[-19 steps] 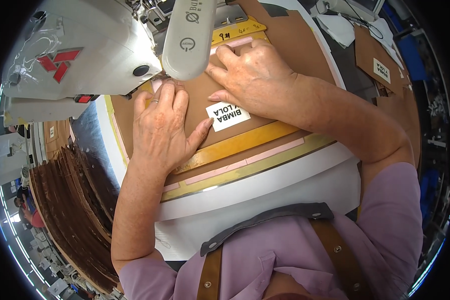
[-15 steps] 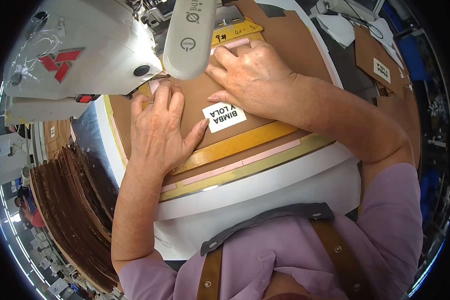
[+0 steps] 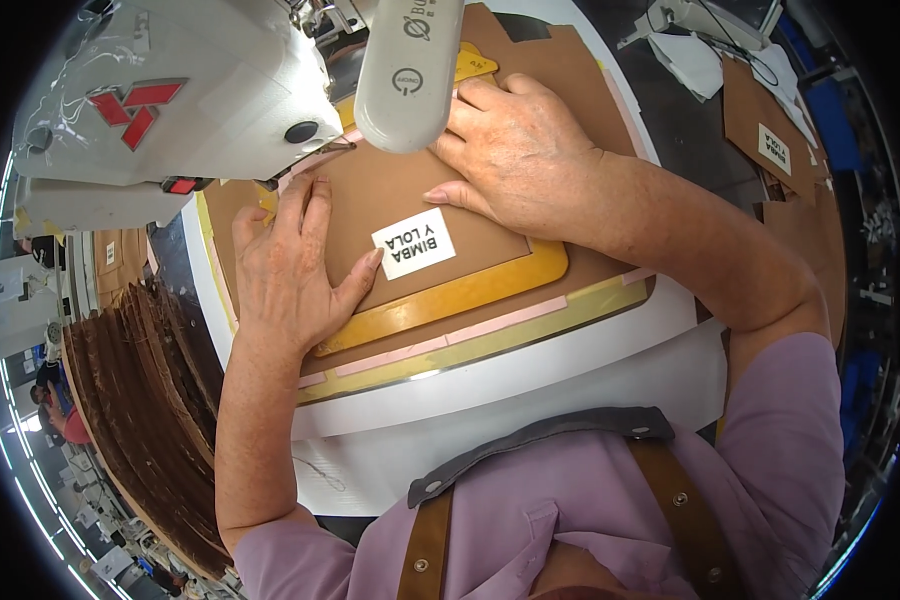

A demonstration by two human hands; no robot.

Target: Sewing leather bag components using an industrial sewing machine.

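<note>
My left hand (image 3: pixel 288 275) lies with fingers stretched out on the left side of a brown panel (image 3: pixel 370 190) and its yellow frame-shaped template (image 3: pixel 435 312). My left thumb reaches to the edge of a white printed label (image 3: pixel 415 243) on the panel. My right hand (image 3: pixel 525 155) presses down on the panel's right side, fingers spread and thumb pointing left. Just beyond my hands, a sewing machine (image 3: pixel 200 95) stands with its needle area over the template's far side. A white lamp arm (image 3: pixel 405 85) hides part of that area.
Under the template is a larger board with pink and yellow strips (image 3: pixel 490 325), on a white worktop (image 3: pixel 510 370). A tall stack of brown pieces (image 3: pixel 140 400) stands at the left. At the far right are another labelled brown panel (image 3: pixel 765 130) and crumpled white paper (image 3: pixel 688 62).
The panel, label and template have slid left relative to the sewing machine. My left hand has moved left with them. Both hands stay spread on the work, and the view has shifted a little.
</note>
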